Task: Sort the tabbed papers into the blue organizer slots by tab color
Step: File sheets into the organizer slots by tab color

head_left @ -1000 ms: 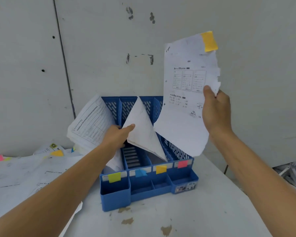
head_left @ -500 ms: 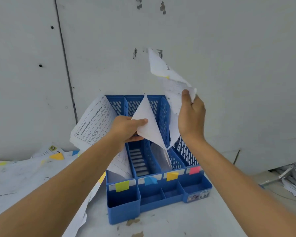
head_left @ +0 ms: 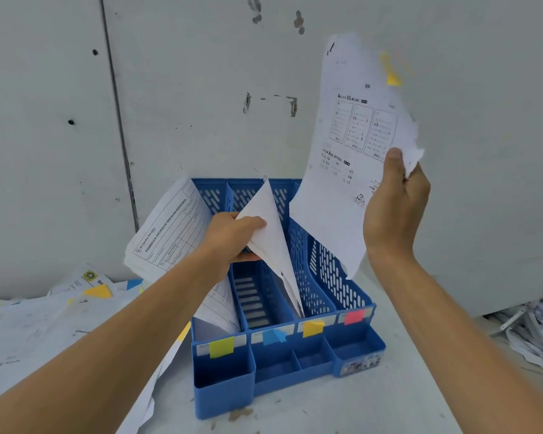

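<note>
A single wide-angle camera, worn on the person's head, is looking forward and down from close range. It is facing the blue organizer [head_left: 282, 364] on the table [head_left: 389, 402] against a grey wall [head_left: 185, 104], with the left forearm [head_left: 107, 371] and right forearm [head_left: 442, 324] entering from the bottom corners.

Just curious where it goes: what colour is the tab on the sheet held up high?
Yellow-orange: the tab shows, slightly blurred, in the head view.

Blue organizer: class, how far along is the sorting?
Done: form papers stand in the yellow-labelled slot. In hand: the right hand holds an orange-tabbed sheet above the blue organizer; the left hand pinches blank sheets apparently in the orange-labelled slot. Left: the tabbed pile on the table.
</note>
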